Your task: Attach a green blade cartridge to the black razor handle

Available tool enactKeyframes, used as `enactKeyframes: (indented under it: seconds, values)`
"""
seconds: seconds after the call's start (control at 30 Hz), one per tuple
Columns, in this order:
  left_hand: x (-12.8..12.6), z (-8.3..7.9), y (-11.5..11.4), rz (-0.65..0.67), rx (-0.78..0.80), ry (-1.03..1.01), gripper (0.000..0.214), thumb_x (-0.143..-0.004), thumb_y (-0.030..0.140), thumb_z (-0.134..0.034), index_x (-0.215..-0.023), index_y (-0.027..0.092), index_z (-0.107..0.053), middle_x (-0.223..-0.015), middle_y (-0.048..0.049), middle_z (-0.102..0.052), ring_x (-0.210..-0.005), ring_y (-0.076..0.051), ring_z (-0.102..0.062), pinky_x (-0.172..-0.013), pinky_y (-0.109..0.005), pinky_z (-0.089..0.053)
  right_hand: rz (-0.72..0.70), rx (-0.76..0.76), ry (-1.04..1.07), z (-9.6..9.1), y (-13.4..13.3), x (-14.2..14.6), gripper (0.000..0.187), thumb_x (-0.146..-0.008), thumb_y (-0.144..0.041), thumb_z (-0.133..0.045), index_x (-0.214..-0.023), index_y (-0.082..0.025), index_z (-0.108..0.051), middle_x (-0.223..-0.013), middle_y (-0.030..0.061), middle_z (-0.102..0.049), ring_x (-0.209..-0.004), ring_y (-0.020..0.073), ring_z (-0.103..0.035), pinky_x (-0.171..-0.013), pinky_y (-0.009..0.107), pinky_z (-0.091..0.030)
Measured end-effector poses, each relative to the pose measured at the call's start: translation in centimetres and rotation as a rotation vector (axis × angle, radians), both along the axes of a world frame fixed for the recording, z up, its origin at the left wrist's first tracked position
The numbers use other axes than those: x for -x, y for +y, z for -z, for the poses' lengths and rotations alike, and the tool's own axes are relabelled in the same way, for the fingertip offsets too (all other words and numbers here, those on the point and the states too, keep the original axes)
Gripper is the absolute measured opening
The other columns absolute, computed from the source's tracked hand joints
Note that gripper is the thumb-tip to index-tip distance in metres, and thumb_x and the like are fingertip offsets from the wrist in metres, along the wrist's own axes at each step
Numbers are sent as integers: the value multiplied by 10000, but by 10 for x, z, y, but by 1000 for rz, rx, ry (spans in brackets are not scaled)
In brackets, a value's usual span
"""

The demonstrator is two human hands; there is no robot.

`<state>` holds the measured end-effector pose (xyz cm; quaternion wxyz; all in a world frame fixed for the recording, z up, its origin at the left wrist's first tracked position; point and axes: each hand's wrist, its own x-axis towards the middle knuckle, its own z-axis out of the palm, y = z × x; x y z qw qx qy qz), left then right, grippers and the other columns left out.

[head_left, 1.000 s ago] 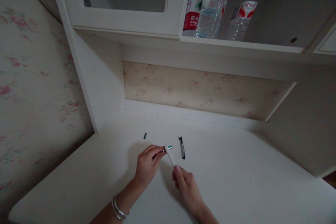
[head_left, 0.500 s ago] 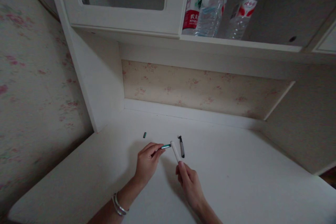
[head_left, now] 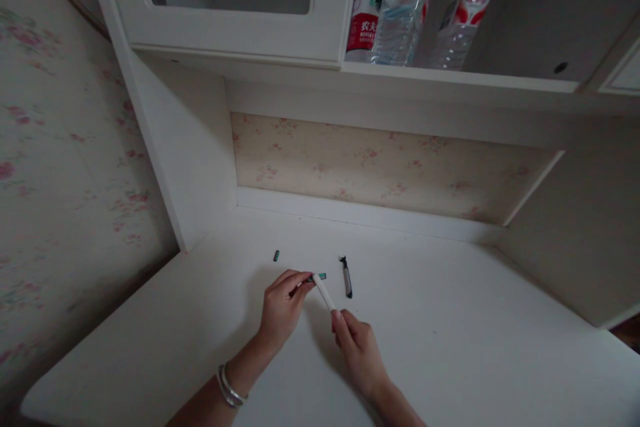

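green-black strip (head_left: 323,275): small, narrow, near-level | white stick (head_left: 325,295): slim, slanted, tip across strip

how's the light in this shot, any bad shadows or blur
Head view: dim overall, darkest inside the open shelf; head view: soft shadows on the white tabletop near the hands; head view: wallpaper at far left looks soft, white handle fairly distinct.

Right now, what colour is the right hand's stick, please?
The stick is white, clearest in the head view.
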<state>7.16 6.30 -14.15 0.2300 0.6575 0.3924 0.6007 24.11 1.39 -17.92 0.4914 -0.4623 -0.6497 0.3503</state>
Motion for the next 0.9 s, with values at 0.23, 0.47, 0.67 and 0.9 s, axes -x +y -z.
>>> enactKeyframes:
  seconds: [0.23,0.47,0.67,0.9]
  values:
    - [1,2,3,3,-8,17,116,-871,288,-605,-911,210,-681,-823,-19,-608,-668,-130,-580,-581,-198,-468,22,-19,-49,2,2,0,511,-999,-573,-382,-666,-192,-453,-530,-44,-370,-466,152,-335,-446,242,-216]
    - [1,4,4,11,22,31,119,-883,285,-585,-918,215,-674,-835,-17,-606,-674,-131,-581,-589,-202,-468,87,-24,-68,0,2,1,532,-988,-597,-360,-649,-197,-444,-515,-42,-380,-453,153,-337,-439,243,-217]
    - [0,4,6,14,-9,45,115,-886,286,-584,-910,213,-670,-845,-20,-606,-728,-141,-587,-652,-211,-476,64,-19,-104,5,5,2,510,-1003,-580,-335,-676,-205,-452,-517,-42,-404,-445,159,-364,-444,247,-224]
    - [0,8,6,13,-15,76,117,-887,269,-576,-887,200,-669,-828,-27,-603,-731,-147,-581,-652,-216,-472,72,-77,-203,1,2,3,502,-1010,-572,-305,-683,-217,-443,-516,-40,-409,-435,167,-373,-445,258,-216]
